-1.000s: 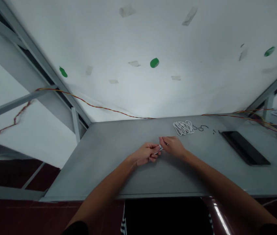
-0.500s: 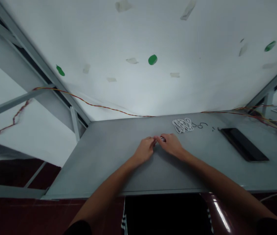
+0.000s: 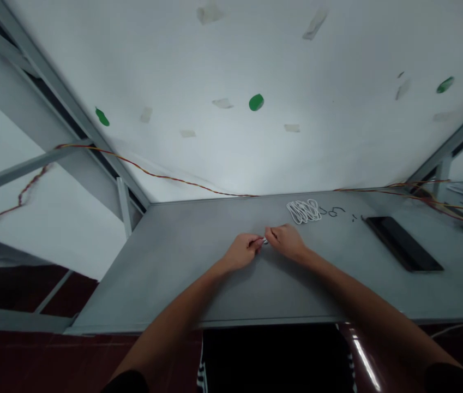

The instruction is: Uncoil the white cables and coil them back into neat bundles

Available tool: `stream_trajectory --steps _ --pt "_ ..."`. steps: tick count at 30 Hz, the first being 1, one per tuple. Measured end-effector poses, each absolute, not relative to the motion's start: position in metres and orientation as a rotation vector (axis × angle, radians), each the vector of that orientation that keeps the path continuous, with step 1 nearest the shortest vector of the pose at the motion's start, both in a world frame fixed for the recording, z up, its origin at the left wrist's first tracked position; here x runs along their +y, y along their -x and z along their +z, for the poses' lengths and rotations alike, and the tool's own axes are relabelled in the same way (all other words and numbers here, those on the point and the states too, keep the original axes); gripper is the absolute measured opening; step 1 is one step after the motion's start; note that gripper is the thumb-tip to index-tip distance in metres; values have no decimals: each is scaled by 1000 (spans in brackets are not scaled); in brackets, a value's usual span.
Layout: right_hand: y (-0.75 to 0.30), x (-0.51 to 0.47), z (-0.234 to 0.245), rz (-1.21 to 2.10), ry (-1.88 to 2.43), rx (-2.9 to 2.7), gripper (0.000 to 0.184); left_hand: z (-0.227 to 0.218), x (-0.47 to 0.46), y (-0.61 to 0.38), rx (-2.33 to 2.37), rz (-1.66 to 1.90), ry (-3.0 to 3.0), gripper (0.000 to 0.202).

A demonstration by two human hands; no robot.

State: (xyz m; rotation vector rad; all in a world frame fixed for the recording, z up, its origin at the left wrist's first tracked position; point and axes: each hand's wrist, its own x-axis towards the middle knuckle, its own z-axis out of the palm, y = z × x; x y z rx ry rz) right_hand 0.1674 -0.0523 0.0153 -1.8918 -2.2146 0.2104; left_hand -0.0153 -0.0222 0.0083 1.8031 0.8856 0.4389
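Over the middle of the grey table (image 3: pixel 182 284), my left hand (image 3: pixel 240 251) and my right hand (image 3: pixel 286 241) work close together, both with closed fingers. Between their fingertips shows a short bit of a white cable (image 3: pixel 264 240) with a thin dark strand by it; most of it is hidden in the hands. Just beyond my right hand lies a coiled white cable (image 3: pixel 304 212). Short black ties (image 3: pixel 332 212) are scattered to the right of that coil.
A flat black device (image 3: pixel 403 243), like a phone or tablet, lies on the right. Red and yellow twisted wires (image 3: pixel 166 177) run along the back edge. A white panel (image 3: pixel 198 158) with green spots rises behind, and a grey metal frame (image 3: pixel 124 204) stands at left.
My hands have moved slightly apart, and the white piece now shows between the fingertips. The right fingers have shifted from over the white strands to a tighter pinch. The view has shifted slightly.
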Motion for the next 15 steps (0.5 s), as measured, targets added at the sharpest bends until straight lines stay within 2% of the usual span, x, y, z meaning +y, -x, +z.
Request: stream_trajectory --steps 4,8,11,15 --pt "-198 -46 33 150 1922 -2113 57 7 -21 12 951 520 -1893 33" --pt "-292 -31 48 -72 2341 -1725 39 3 -19 12 947 505 -1871 32" --pt "-364 -27 43 33 2658 -1604 31 1 -18 13 947 497 -1855 32" --pt "-405 -33 19 93 2700 -1536 29 1 -16 12 940 478 -1846 32"
